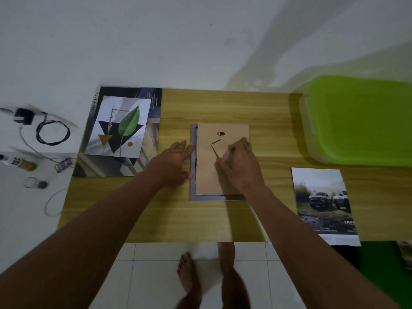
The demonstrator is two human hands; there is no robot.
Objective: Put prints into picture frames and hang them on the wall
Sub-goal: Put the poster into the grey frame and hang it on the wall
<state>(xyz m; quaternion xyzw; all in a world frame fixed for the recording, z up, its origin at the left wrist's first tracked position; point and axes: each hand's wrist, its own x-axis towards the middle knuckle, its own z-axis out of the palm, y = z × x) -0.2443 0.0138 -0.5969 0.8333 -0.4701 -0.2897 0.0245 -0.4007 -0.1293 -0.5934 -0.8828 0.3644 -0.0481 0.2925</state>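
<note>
Wooden table, white wall; left fingers straight on frame, right fingers pinching backing.

Your left hand lay flat on the wooden table, its fingertips touching the left edge of the grey picture frame. The frame lay face down. Your right hand sat on its brown back board and pinched a small flap. A leaf print lay to the left, a truck print to the right.

Single head-worn wide-angle view, looking steeply down at close range over the wooden table, facing the wall beyond its far edge.
</note>
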